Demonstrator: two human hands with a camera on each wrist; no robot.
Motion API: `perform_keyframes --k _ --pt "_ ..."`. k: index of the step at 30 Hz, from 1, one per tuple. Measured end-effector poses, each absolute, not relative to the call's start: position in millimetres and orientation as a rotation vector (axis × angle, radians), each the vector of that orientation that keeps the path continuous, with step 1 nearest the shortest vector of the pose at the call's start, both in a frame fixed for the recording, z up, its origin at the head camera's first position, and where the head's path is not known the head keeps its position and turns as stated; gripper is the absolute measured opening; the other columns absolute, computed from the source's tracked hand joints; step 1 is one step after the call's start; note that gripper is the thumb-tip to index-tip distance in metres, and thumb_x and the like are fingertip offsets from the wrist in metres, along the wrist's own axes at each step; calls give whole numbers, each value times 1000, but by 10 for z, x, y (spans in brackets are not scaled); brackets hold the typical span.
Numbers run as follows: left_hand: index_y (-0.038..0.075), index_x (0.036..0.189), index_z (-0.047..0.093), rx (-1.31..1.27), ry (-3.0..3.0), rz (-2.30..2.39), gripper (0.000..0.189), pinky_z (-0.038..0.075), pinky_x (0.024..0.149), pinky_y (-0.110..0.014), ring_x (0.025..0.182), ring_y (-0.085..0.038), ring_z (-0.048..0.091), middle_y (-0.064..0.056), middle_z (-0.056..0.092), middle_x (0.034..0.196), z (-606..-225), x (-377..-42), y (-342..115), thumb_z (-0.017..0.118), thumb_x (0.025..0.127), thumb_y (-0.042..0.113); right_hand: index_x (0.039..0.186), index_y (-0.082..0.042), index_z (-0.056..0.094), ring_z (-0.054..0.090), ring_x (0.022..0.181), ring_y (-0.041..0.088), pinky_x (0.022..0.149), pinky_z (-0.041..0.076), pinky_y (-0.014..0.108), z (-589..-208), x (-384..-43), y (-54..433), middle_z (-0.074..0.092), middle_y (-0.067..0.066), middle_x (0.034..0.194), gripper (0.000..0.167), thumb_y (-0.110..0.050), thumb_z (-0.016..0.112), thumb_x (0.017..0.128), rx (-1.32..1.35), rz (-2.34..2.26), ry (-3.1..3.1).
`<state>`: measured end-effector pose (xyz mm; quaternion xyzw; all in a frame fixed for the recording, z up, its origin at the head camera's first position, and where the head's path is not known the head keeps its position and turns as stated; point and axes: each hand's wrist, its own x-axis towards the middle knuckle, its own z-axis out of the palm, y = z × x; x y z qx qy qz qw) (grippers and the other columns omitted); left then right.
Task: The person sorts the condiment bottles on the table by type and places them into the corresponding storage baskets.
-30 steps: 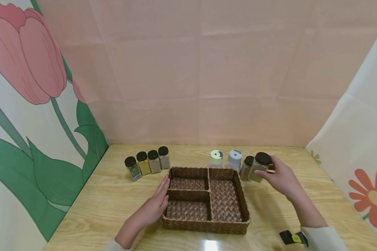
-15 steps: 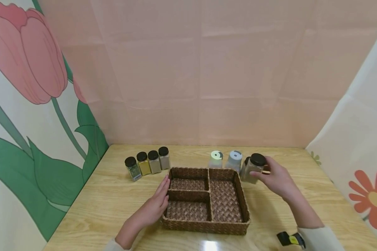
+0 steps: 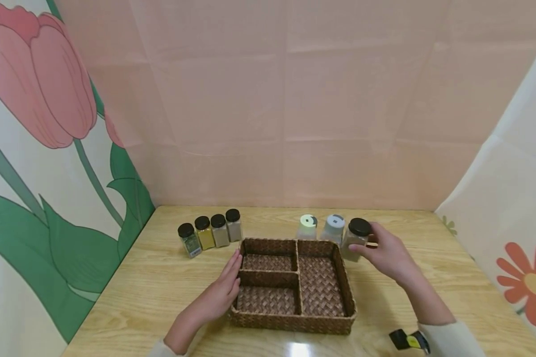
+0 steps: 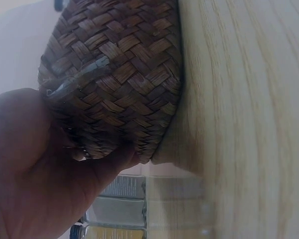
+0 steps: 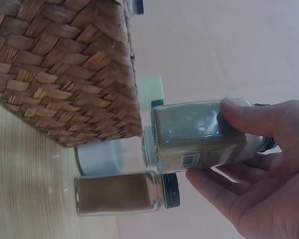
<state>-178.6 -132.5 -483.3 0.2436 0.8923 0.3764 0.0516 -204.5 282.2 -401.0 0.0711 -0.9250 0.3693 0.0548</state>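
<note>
A glass spice jar (image 3: 355,240) with a black lid and greyish-brown powder is pinched between the thumb and fingers of my right hand (image 3: 386,253). In the right wrist view this spice jar (image 5: 199,132) hangs above the table, just right of the basket. A second jar, with brown powder (image 5: 117,193), stands on the table there; the held jar hides it in the head view. My left hand (image 3: 221,292) rests with extended fingers along the left wall of the brown woven basket (image 3: 295,322). All three basket compartments hold nothing.
Several black-lidded spice jars (image 3: 219,230) stand in a row at the back left. Behind the basket are a bottle with a pale green cap (image 3: 308,221) and one with a bluish-white cap (image 3: 335,222). A black-and-yellow item (image 3: 409,340) is by the right sleeve.
My right hand has moved left with the spice jar, which has passed in front of the brown-powder jar and now covers it. The left hand and basket stay put.
</note>
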Motion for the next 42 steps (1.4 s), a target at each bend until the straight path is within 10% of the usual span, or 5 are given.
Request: perform_keyframes --k 42 --pt "-3 161 8 735 2722 1115 59 26 119 -54 153 -36 15 -12 -4 170 -4838 -1799 -1327 35 110 10 138 1 51 66 109 43 78 60 48 -3954 -2147 2353 66 24 120 60 -25 78 91 367 1133 -2782"
